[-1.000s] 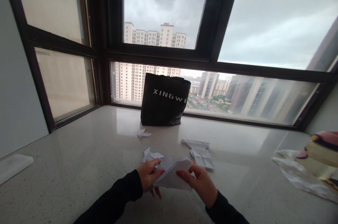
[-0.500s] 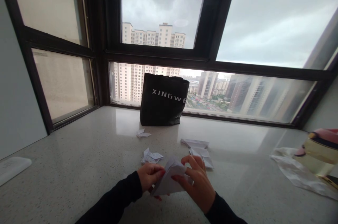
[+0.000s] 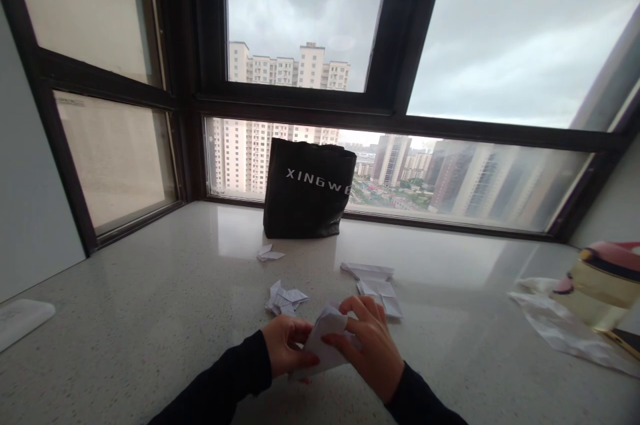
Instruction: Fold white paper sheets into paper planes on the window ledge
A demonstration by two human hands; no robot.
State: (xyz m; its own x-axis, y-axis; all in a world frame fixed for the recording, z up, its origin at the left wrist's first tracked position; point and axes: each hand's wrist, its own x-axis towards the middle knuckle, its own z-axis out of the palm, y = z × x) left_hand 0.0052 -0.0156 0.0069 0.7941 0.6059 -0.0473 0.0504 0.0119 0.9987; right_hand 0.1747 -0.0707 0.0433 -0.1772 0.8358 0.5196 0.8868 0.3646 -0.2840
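A sheet of white folded paper is held up between both hands, above the speckled counter. My left hand grips its left side, thumb on the near face and fingers partly behind it. On the right edge, my right hand pinches the paper, thumb in front and the other fingers curled over the top. Just beyond my left hand lies a cluster of folded paper pieces. More folded paper rests past my right hand. A smaller folded piece lies farther back.
A black bag with white lettering stands against the window. At the right, a pink-lidded container stands on a crumpled white sheet, with a dark flat object beside it. A white object lies at the left edge of the counter.
My left hand has shifted its grip, its thumb now lower across the paper. The paper looks narrower and more folded over. My right hand keeps its pinch, moved slightly left.
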